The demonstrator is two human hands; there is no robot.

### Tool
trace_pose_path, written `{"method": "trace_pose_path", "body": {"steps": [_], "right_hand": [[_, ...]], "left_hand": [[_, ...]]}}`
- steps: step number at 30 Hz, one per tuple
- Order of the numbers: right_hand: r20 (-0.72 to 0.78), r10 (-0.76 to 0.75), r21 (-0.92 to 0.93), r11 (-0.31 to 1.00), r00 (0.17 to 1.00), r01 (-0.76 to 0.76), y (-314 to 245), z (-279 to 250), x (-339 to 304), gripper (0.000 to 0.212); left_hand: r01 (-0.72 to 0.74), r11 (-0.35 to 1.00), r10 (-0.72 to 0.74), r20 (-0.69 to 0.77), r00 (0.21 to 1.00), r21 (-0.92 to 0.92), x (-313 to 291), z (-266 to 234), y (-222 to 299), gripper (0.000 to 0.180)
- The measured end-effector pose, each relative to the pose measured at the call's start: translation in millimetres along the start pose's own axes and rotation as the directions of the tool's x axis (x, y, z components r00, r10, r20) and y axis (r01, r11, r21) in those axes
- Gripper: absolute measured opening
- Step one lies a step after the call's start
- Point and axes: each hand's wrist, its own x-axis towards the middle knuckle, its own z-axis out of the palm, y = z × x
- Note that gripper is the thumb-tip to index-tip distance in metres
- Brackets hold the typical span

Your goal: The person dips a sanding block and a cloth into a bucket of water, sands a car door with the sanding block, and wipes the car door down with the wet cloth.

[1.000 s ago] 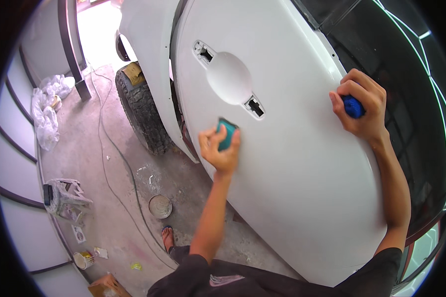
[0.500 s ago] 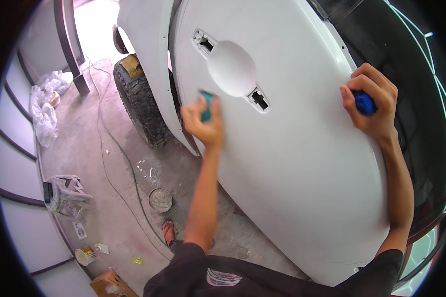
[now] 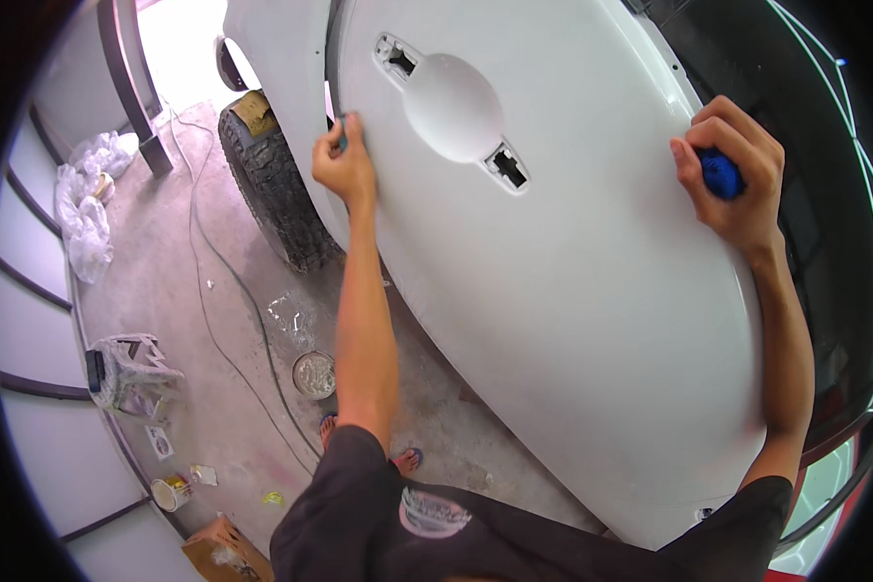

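Tyre [image 3: 272, 194] L of door [image 3: 553, 310]

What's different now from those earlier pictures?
The left grip, holding the small teal block, has moved up and leftward across the smooth white car door to its left edge; the block is now mostly hidden. Nothing was taken up or let go. The right grip still holds the rounded blue wad by the door's right edge.

The white door panel [image 3: 572, 320] has a round hollow [image 3: 453, 109] between two cutouts [image 3: 509, 167]; my left hand [image 3: 347, 173] mostly hides the teal block [image 3: 342, 142] at the panel's edge; my right hand [image 3: 753, 184] grips a rounded blue bundle [image 3: 721, 175].
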Motion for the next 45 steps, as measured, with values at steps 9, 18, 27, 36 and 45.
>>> {"method": "trace_pose_path", "body": {"steps": [9, 18, 27, 36, 45], "right_hand": [[0.035, 0.022, -0.029, 0.999, 0.999, -0.021, 5, 1, -5, 0.015], [0.027, 0.018, 0.006, 1.0, 0.999, -0.018, 3, 1, -4, 0.015], [-0.011, -0.034, 0.013, 0.999, 0.999, 0.034, 2, 6, 3, 0.017], [0.042, -0.075, -0.024, 0.997, 0.996, 0.076, 5, -1, 2, 0.016], [0.002, 0.021, -0.07, 0.997, 1.0, -0.02, 8, 9, -10, 0.021]], "left_hand": [[-0.418, 0.907, 0.418, 0.027, 0.908, 0.043, -113, -36, -1, 0.024], [-0.315, 0.939, 0.322, -0.034, 0.946, 0.138, -116, -40, -16, 0.023], [-0.093, 0.987, 0.102, -0.065, 0.993, 0.128, -59, -38, -22, 0.026], [-0.206, 0.959, 0.21, 0.001, 0.978, 0.194, -167, -59, 35, 0.023], [-0.316, 0.946, 0.307, 0.119, 0.944, 0.066, -277, -104, 70, 0.029]]}}
